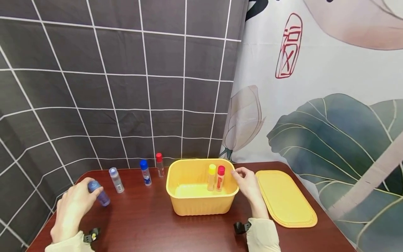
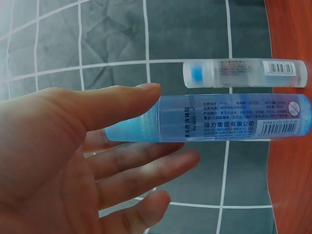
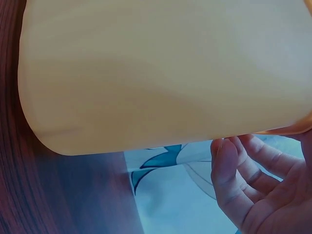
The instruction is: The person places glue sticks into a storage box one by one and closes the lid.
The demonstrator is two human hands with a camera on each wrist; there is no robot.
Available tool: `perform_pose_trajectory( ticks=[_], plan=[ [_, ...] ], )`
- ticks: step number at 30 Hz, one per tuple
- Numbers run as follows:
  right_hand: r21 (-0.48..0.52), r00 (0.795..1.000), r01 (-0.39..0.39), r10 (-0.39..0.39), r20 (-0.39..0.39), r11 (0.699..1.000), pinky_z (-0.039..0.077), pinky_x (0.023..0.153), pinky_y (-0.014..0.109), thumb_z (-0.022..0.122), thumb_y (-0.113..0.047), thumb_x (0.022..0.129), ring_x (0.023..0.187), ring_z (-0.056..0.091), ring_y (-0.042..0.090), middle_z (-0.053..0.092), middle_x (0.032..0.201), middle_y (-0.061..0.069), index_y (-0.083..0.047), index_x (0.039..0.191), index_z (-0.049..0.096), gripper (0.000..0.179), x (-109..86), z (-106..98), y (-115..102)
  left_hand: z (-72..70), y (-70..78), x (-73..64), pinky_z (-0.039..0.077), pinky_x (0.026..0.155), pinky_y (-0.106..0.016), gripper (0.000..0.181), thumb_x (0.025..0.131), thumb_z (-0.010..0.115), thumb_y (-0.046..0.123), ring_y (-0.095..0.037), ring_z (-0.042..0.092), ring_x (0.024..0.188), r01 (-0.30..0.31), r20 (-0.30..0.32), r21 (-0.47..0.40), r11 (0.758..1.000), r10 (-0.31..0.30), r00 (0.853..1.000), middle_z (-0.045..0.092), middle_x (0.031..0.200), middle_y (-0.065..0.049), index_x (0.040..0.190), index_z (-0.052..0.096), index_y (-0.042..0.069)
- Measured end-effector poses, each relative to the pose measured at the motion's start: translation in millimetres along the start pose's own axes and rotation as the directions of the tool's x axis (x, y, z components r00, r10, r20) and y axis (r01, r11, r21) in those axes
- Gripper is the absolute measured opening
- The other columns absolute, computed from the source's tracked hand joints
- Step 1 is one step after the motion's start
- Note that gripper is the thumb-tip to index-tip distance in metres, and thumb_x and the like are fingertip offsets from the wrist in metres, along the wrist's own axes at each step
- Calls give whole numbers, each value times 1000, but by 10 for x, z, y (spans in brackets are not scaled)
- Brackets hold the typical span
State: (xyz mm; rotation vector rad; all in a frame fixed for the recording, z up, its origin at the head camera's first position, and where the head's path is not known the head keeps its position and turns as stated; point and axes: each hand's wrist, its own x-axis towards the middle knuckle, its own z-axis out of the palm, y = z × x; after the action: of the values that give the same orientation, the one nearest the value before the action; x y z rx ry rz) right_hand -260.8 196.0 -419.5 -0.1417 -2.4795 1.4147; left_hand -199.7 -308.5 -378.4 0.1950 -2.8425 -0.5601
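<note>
At the table's left, my left hand [image 1: 75, 204] pinches the cap of a blue liquid glue bottle [image 2: 209, 117] between thumb and fingers. The bottle leans; whether its base touches the table I cannot tell. A clear glue bottle [image 1: 117, 180] stands just beyond it. My right hand [image 1: 248, 185] holds the right rim of a yellow plastic box [image 1: 201, 206], its fingertips [image 3: 226, 156] against the box's outside in the right wrist view. Inside the box, a yellow-capped glue bottle [image 1: 211, 177] and a red-capped glue bottle [image 1: 220, 179] stand side by side.
A blue-capped glue bottle [image 1: 145, 172] and another red-capped bottle [image 1: 160, 165] stand at the back of the dark red table [image 1: 138, 224]. The yellow lid [image 1: 287, 199] lies flat to the box's right. A grey checked cloth [image 1: 126, 87] hangs behind.
</note>
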Motion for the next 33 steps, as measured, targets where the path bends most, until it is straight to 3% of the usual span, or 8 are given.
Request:
perform_pose_trajectory(
  ticks=[6, 15, 22, 28, 33],
  plan=[
    [-8, 1000, 1, -1, 4, 1000, 46, 62, 29, 67, -22, 93, 73, 54, 22, 59, 77, 7, 0, 99, 69, 23, 11, -38, -12, 15, 111, -44, 43, 52, -54, 35, 88, 70, 28, -43, 58, 68, -44, -80, -15, 999, 42, 996, 63, 78, -18, 109, 60, 2],
    [-26, 1000, 2, -2, 0, 1000, 46, 62, 29, 67, -23, 93, 73, 54, 22, 59, 78, 7, 0, 100, 69, 24, 11, -59, -15, -5, 342, -93, 43, 50, -54, 36, 85, 75, 28, -42, 59, 66, -95, -183, -25, 995, 89, 979, 66, 83, -21, 107, 62, 3],
    [-9, 1000, -7, 7, 16, 1000, 45, 62, 29, 67, -23, 93, 73, 54, 21, 59, 77, 6, -1, 99, 68, 23, 21, -58, -50, -8, 487, -119, 40, 45, -48, 36, 81, 78, 26, -38, 59, 62, -151, -250, -24, 988, 141, 958, 68, 82, -20, 105, 65, 2],
    [-3, 1000, -13, 13, 11, 1000, 45, 61, 29, 67, -23, 93, 72, 53, 22, 59, 77, 7, -1, 99, 68, 23, 7, -42, -48, -24, 613, -149, 40, 43, -45, 39, 82, 78, 29, -38, 59, 62, -165, -260, -26, 986, 153, 953, 68, 83, -18, 109, 65, 5],
    [-2, 1000, -9, 9, 6, 1000, 45, 62, 29, 68, -22, 93, 72, 54, 22, 59, 76, 6, 0, 98, 68, 23, -3, -28, -23, -39, 737, -164, 39, 44, -40, 39, 85, 75, 36, -30, 59, 62, -185, -230, -55, 981, 168, 959, 66, 73, -5, 111, 66, 9]
  ],
)
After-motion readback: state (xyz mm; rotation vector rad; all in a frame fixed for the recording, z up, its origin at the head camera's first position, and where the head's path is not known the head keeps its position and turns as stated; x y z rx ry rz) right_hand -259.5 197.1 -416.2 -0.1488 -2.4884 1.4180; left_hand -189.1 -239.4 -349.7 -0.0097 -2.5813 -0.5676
